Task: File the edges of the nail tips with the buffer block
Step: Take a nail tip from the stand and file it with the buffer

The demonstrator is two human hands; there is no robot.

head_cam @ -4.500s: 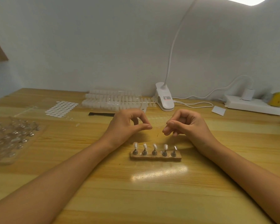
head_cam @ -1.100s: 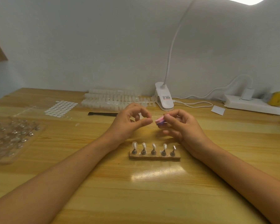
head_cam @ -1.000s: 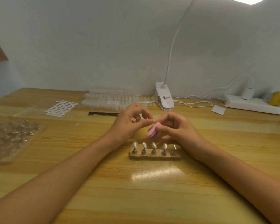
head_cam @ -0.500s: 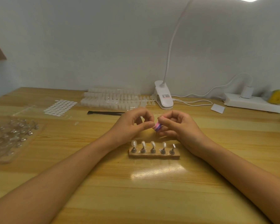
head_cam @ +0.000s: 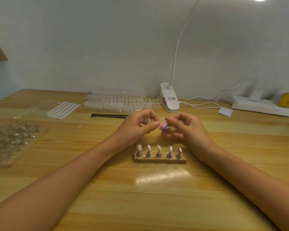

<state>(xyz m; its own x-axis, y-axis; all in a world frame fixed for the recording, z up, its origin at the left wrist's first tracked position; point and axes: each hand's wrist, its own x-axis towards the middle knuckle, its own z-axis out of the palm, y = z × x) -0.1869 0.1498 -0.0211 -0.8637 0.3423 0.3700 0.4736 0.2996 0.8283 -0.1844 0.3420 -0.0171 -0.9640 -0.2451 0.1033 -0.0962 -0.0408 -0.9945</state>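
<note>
The block [head_cam: 164, 127], pink with a purple layer, is pinched at the fingertips of the right hand [head_cam: 188, 130], raised above the table [head_cam: 157, 197] just beyond the wooden stand [head_cam: 159, 160]. The left hand [head_cam: 137, 126] is curled, with thumb pressed against forefinger right beside the block. Whether a clear nail tip is held in that pinch cannot be told, since nothing that small can be made out and the right hand is blurred. Five nail tips [head_cam: 158, 148] are seen upright on their pegs in the stand, near the wrists.

The step in hand is judged to be the filing of one edge. It would be done best if the tip were gripped low, so that only the rim to be worked is left bare, and if the block were laid flat along that rim rather than across it. Short, light strokes in one direction are advised, because thin plastic is likely to flex or to be flicked out of a loose pinch. The tip should be turned a little between strokes so that both sides and the free end are smoothed evenly. Both wrists could be rested on the table for steadiness, though the stand should be kept from being knocked, as the pegged tips look easily toppled.
</note>
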